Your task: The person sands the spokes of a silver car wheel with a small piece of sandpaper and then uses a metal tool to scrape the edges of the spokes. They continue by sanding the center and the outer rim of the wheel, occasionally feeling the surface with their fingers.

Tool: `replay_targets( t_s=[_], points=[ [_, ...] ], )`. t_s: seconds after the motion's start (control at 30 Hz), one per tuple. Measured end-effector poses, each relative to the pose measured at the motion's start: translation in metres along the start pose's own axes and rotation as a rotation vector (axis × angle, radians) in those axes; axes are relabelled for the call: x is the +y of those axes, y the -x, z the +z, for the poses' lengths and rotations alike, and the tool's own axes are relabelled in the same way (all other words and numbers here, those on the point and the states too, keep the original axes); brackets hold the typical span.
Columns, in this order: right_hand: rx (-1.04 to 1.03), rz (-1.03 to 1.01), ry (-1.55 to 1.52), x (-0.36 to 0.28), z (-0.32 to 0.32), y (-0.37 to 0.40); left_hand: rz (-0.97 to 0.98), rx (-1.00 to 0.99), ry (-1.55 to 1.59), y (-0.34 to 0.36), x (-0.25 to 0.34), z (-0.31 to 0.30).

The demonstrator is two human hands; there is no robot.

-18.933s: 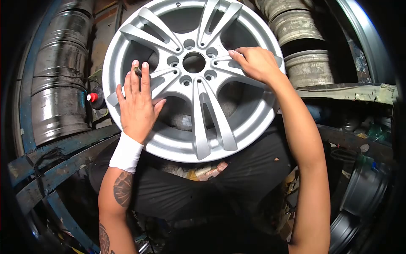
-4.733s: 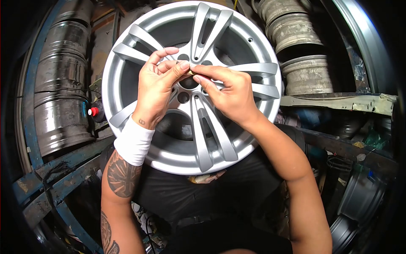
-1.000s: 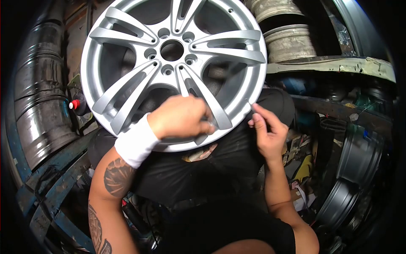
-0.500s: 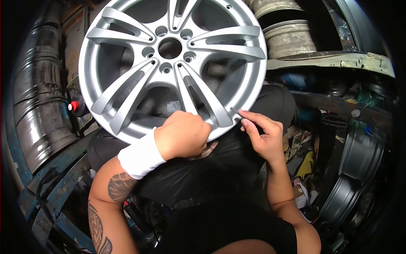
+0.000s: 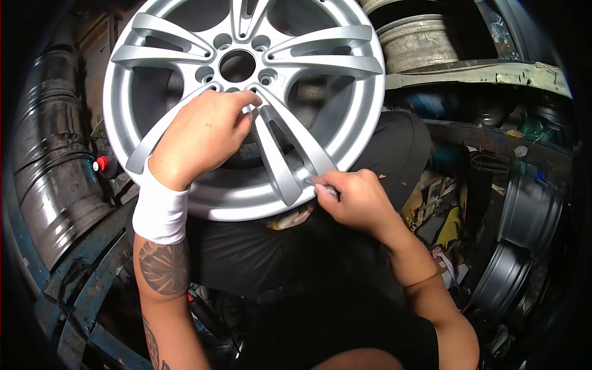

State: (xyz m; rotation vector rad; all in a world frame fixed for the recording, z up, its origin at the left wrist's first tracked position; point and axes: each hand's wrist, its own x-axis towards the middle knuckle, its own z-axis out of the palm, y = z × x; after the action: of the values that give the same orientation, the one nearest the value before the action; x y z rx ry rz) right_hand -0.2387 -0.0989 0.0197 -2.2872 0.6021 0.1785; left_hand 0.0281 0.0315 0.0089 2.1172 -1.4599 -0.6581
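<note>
A silver alloy wheel rim (image 5: 246, 213) with paired spokes lies face up across my lap, its centre bore showing. My left hand (image 5: 203, 139), with a white wristband (image 5: 161, 209) below it, rests over the lower-left spokes close to the hub. Its index finger reaches out along the metal and the thumb stands apart, with nothing seen in it. At the outer end of the lower-right spoke pair, my right hand (image 5: 357, 200) is closed in a pinch against the rim. A small thin grey piece (image 5: 332, 192) shows between its fingers, mostly hidden.
Dark metal barrels (image 5: 58, 154) stand on the left beside a blue metal frame (image 5: 102, 290). Worn wheels (image 5: 419, 43) sit on a shelf (image 5: 481, 75) at upper right. More grey rims (image 5: 502, 277) and cluttered items lie at lower right. A red cap (image 5: 102, 163) is near the wheel's left side.
My left hand has moved up from the near edge to the spokes by the hub. My right hand has shifted left and down onto the spoke end. The wheel sits slightly further left.
</note>
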Motion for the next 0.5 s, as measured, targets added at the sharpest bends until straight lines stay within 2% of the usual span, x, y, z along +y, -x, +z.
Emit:
replay_targets(
  t_s=[0.1, 0.2, 0.3, 0.4, 0.5],
  points=[
    [-0.085, -0.056, 0.052, -0.005, 0.001, -0.004, 0.01, 0.003, -0.004, 0.0, -0.006, 0.009],
    [-0.052, 0.095, 0.028, -0.012, -0.003, -0.009, 0.094, -0.042, 0.013, 0.003, -0.009, 0.02],
    [-0.125, -0.054, 0.006, -0.009, -0.001, -0.005, 0.115, -0.092, 0.018, 0.004, -0.006, 0.022],
    [-0.022, 0.091, 0.001, -0.016, -0.007, -0.01, 0.102, -0.089, 0.003, 0.005, -0.004, 0.021],
    [-0.121, -0.051, -0.008, -0.01, 0.004, -0.006, 0.058, -0.096, -0.002, 0.004, -0.002, 0.019]
  ],
)
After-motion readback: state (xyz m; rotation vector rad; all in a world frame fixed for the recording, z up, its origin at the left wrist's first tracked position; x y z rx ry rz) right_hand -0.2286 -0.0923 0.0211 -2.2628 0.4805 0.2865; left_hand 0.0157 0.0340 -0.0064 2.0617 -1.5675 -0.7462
